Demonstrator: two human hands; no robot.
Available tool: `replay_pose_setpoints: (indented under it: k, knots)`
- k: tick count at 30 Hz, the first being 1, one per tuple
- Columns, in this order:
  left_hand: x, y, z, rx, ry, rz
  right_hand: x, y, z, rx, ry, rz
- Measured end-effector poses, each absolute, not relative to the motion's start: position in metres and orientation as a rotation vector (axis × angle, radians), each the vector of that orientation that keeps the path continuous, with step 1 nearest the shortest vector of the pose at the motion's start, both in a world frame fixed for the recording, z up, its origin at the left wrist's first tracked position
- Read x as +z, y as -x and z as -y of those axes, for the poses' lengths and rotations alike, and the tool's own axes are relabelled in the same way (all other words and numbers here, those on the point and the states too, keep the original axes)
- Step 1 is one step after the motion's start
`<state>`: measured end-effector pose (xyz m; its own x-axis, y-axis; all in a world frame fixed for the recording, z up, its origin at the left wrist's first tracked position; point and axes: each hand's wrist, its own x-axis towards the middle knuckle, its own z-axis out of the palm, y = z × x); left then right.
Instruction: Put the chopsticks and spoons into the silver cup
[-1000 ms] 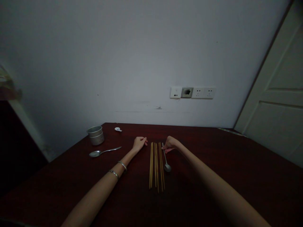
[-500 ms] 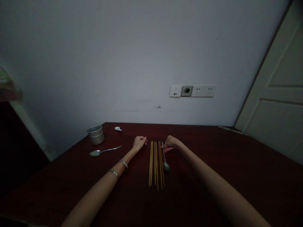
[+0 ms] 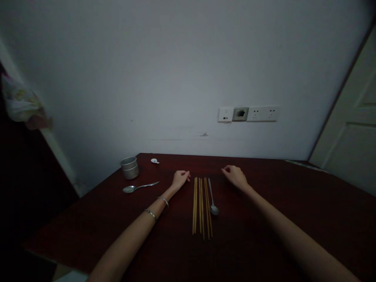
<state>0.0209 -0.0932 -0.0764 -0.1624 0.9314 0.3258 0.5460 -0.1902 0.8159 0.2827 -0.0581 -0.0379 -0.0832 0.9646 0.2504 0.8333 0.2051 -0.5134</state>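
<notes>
Several wooden chopsticks [image 3: 201, 207] lie in a row of pairs on the dark red table, pointing away from me. Along their right side is a long-handled metal spoon [image 3: 214, 210], its bowl toward me. My left hand [image 3: 180, 180] rests just left of the chopsticks' far ends, loosely curled, with nothing seen in it. Right of the spoon's handle, and apart from it, my right hand [image 3: 235, 176] has its fingers bent together and nothing visible in them. A larger metal spoon [image 3: 129, 189] lies at the left.
A metal cup [image 3: 129, 168] stands at the table's left edge, behind the larger spoon. A small white spoon [image 3: 154, 161] lies near the wall. Sockets [image 3: 255, 114] are set in the wall; a door [image 3: 349, 129] is at the right.
My right hand has let go of the long-handled spoon and moved right, away from it. My left hand stays beside the chopsticks. The view has turned slightly left.
</notes>
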Motion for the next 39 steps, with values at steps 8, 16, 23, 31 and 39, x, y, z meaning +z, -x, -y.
replay_pose_setpoints:
  k: [8, 16, 23, 31, 39]
  knots:
    - [-0.061, -0.008, 0.093, 1.172, -1.572, -1.569, -0.093, -0.323, 0.053, 0.165, 1.407, 2.357]
    - [-0.003, 0.100, 0.119, 0.524, -2.116, -1.901, -0.105, -0.329, 0.048, 0.079, 1.309, 2.362]
    - [-0.008, 0.157, 0.167, -0.052, -2.131, -2.053, -0.114, -0.331, 0.042, -0.025, 1.268, 2.394]
    - [-0.019, 0.172, 0.177, -0.057, -2.159, -2.107, -0.113, -0.331, 0.042, -0.050, 1.287, 2.420]
    - [-0.014, 0.166, 0.173, 0.209, -2.074, -2.050, -0.113, -0.332, 0.042, 0.012, 1.273, 2.393]
